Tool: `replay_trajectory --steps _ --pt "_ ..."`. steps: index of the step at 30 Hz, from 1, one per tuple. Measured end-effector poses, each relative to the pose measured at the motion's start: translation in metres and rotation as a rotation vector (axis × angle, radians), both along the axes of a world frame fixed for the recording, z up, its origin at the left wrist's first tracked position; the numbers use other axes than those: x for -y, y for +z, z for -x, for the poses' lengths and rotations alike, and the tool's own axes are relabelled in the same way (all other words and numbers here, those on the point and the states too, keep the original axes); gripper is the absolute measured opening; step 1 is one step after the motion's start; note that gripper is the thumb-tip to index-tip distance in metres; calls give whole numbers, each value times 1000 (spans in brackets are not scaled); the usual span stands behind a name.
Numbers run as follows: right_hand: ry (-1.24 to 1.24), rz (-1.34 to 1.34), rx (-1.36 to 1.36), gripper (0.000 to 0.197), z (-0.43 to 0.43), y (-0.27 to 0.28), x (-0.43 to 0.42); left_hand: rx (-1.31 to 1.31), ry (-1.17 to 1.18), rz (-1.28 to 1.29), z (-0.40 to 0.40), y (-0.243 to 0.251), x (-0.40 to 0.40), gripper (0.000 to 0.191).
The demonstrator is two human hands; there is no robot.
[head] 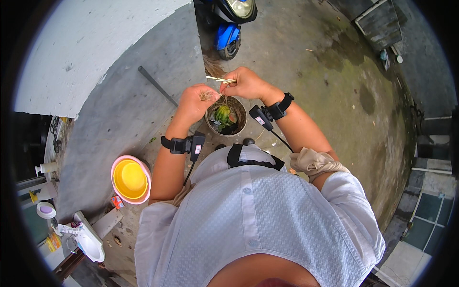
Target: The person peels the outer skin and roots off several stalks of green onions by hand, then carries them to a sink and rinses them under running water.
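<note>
My left hand (pixel 193 104) pinches a tuft of dry, pale brown root-like fibres (pixel 208 95) between thumb and fingertips. Close beside it, my right hand (pixel 247 84) grips a few thin whitish stalks (pixel 215 79) whose ends point left. The fingertips of both hands nearly meet above the far rim of a round bucket (pixel 245 120). Inside that bucket lie green and yellowish plant scraps (pixel 224 114), some like melon rind, over a dark bottom. Fine strands hang below the fingers towards the bucket. Whether the stalks and fibres are joined is hidden by my fingers.
A grey pole (pixel 156 84) leans on the wall at left. Nested pink and yellow basins (pixel 131 179) stand by my left elbow. A white washbasin (pixel 89 238) is at lower left. Ahead are broom bristles (pixel 213 66) and a blue scooter (pixel 228 36). Damp concrete floor (pixel 344 107) stretches right.
</note>
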State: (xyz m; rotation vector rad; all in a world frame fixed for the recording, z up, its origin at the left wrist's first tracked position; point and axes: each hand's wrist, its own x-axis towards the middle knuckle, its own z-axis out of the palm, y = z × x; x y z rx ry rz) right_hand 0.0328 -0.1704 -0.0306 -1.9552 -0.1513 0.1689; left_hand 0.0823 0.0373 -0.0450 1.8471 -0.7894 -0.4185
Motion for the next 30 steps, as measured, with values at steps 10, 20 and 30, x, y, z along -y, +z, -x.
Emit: replay_trajectory --steps 10,20,30 --pt "-226 -15 -13 16 5 23 23 -151 156 73 -12 -17 -16 18" --pt "-311 246 -78 22 -3 13 27 -535 247 229 -9 0 -4 22" --pt "-308 -530 -252 22 3 4 10 -890 200 403 -7 4 7 28"
